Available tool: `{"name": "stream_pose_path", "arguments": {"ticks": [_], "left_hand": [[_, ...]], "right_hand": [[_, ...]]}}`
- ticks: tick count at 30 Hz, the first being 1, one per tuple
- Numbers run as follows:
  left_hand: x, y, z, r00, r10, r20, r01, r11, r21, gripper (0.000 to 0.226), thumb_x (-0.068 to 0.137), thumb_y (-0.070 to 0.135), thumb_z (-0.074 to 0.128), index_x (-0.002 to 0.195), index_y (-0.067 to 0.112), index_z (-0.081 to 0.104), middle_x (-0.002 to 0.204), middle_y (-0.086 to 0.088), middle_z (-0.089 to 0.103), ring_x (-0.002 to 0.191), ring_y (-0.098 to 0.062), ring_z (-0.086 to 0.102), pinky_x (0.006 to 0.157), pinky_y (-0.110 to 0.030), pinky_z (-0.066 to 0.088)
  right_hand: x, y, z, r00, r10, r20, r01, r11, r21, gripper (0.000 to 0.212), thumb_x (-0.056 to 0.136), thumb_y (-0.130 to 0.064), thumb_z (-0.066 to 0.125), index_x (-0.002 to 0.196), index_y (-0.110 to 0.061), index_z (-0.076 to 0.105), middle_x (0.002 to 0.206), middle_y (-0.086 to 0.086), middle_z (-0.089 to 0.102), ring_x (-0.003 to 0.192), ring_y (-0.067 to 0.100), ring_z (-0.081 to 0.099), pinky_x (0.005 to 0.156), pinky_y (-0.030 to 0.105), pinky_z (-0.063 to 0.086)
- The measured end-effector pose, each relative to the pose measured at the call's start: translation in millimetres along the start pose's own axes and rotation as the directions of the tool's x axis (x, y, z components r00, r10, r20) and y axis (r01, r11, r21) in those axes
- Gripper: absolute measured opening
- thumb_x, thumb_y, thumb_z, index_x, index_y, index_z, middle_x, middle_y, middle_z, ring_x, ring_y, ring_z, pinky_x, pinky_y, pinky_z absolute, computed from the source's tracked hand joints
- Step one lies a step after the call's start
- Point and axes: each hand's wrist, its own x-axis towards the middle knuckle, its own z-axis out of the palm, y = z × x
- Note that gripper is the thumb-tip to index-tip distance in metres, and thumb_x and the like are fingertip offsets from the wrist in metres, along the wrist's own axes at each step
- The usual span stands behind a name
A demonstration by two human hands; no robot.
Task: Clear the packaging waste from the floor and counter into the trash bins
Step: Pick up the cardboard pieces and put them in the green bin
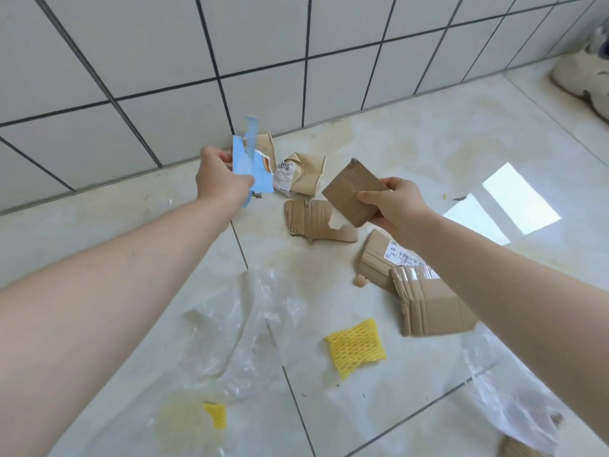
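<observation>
Left hand fingers pinch torn blue packaging, right hand fingers clamp a cardboard piece; risk: grasping further scraps below either grip could loosen it.

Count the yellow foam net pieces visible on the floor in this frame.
2. One yellow foam net lies in the open on the floor tiles. A second yellow foam net sits lower left under clear plastic film. More may be hidden.

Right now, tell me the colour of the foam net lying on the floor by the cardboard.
The foam net is bright yellow with an open mesh pattern, seen in the head view.
</observation>
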Motion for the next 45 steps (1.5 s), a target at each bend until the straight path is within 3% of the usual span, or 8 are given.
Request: {"name": "stream_pose_path", "arguments": {"ticks": [7, 11, 19, 23, 26, 31, 39, 45], "left_hand": [[50, 7, 4, 0.984, -0.163, 0.076, 0.172, 0.977, -0.13, 0.022, 0.078, 0.016, 0.074, 0.097, 0.017, 0.063, 0.107, -0.005, 0.067, 0.098, -0.023, 0.065, 0.091, -0.039, 0.053], [60, 9, 11, 0.974, -0.201, 0.106, 0.215, 0.967, -0.136, 0.031, 0.082, 0.017, 0.072, 0.11, 0.011, 0.063, 0.104, -0.002, 0.062, 0.09, -0.018, 0.059, 0.077, -0.027, 0.048], [64, 4, 26, 0.965, -0.24, 0.106, 0.25, 0.965, -0.086, 0.032, 0.079, 0.025, 0.072, 0.109, 0.019, 0.063, 0.109, -0.001, 0.064, 0.097, -0.022, 0.06, 0.074, -0.03, 0.049], [66, 4, 31, 0.957, -0.239, 0.167, 0.264, 0.952, -0.155, 0.04, 0.083, 0.021, 0.069, 0.121, 0.017, 0.059, 0.109, -0.002, 0.063, 0.094, -0.02, 0.061, 0.056, -0.023, 0.045], [67, 2, 33, 0.952, -0.248, 0.179, 0.279, 0.944, -0.178, 0.04, 0.083, 0.022, 0.068, 0.122, 0.016, 0.058, 0.107, -0.002, 0.062, 0.093, -0.02, 0.061, 0.061, -0.025, 0.048], [70, -5, 30, 0.95, -0.294, 0.107, 0.311, 0.925, -0.22, 0.041, 0.08, 0.023, 0.069, 0.118, 0.011, 0.058, 0.11, -0.004, 0.063, 0.094, -0.022, 0.061, 0.062, -0.025, 0.044], [75, -12, 27, 0.946, -0.318, 0.057, 0.319, 0.896, -0.308, 0.014, 0.078, 0.016, 0.069, 0.087, 0.017, 0.06, 0.092, -0.003, 0.065, 0.093, -0.025, 0.066, 0.087, -0.039, 0.056], [74, -6, 31, 0.934, -0.341, 0.107, 0.357, 0.874, -0.329, 0.02, 0.078, 0.017, 0.07, 0.094, 0.018, 0.057, 0.099, -0.004, 0.065, 0.095, -0.024, 0.065, 0.086, -0.04, 0.056]], "right_hand": [[26, -11, 35, 0.995, 0.07, 0.068, -0.078, 0.988, 0.132, 0.018, 0.084, 0.002, 0.065, 0.1, -0.005, 0.062, 0.095, 0.011, 0.065, 0.085, 0.022, 0.065, 0.067, 0.031, 0.057], [39, -16, 54, 0.987, 0.138, 0.077, -0.15, 0.972, 0.181, 0.029, 0.082, 0.001, 0.067, 0.111, -0.001, 0.061, 0.094, 0.012, 0.065, 0.092, 0.028, 0.066, 0.072, 0.037, 0.058], [52, -14, 84, 0.976, 0.208, 0.068, -0.214, 0.973, 0.088, 0.043, 0.081, 0.0, 0.07, 0.121, -0.007, 0.056, 0.113, 0.015, 0.064, 0.1, 0.028, 0.065, 0.082, 0.04, 0.057], [54, -9, 90, 0.968, 0.239, 0.077, -0.245, 0.966, 0.079, 0.042, 0.082, -0.003, 0.07, 0.121, -0.008, 0.055, 0.113, 0.013, 0.063, 0.101, 0.027, 0.064, 0.066, 0.034, 0.056], [55, -4, 91, 0.962, 0.265, 0.067, -0.27, 0.96, 0.074, 0.04, 0.082, -0.004, 0.07, 0.119, -0.005, 0.054, 0.105, 0.012, 0.061, 0.093, 0.027, 0.064, 0.054, 0.03, 0.052], [59, -3, 83, 0.959, 0.269, 0.085, -0.278, 0.953, 0.12, 0.015, 0.084, -0.002, 0.067, 0.089, -0.008, 0.055, 0.084, 0.009, 0.058, 0.079, 0.023, 0.061, 0.061, 0.031, 0.052], [60, -3, 82, 0.963, 0.262, 0.062, -0.267, 0.959, 0.097, 0.02, 0.083, -0.003, 0.067, 0.098, -0.008, 0.054, 0.083, 0.011, 0.056, 0.074, 0.026, 0.059, 0.054, 0.03, 0.048], [63, -2, 83, 0.969, 0.245, 0.006, -0.245, 0.969, 0.021, 0.018, 0.084, -0.002, 0.066, 0.095, -0.007, 0.053, 0.083, 0.011, 0.055, 0.081, 0.029, 0.06, 0.058, 0.031, 0.049]]}}
